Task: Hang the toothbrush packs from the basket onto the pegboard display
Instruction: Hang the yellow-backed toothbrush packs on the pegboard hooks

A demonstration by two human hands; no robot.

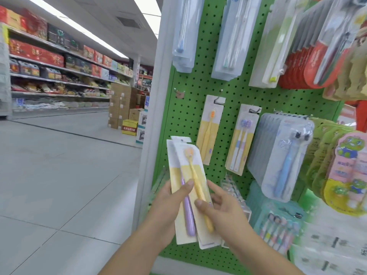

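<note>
Two toothbrush packs are held in front of the lower part of the green pegboard [198,88]. The purple-brush pack [185,221] is gripped by the left hand [168,203], thumb laid across its face. The yellow-brush pack [200,195] lies overlapped on top of it and is pinched by the right hand [222,207], thumb on the front, fingers behind. The hands are close together, each clamped on its own card. The basket is not in view.

An identical yellow pack [208,132] is already hung on a hook above; an empty hook [179,92] is seen to its left. Rows of clear and coloured packs are hung elsewhere on the board.

Step judged: packs being separated before hanging.

Risks noted:
- The cards overlap; if one is pulled without the other being held firmly, both could slide and one could be dropped.
- The hang hole at the top of the yellow-brush pack is small; the hook tip could be missed and the card bent or torn.
- Neighbouring packs hang close; they could be knocked off their pegs by a sideways approach.
- Whether the purple pack belongs on the empty hook cannot be told.
</note>
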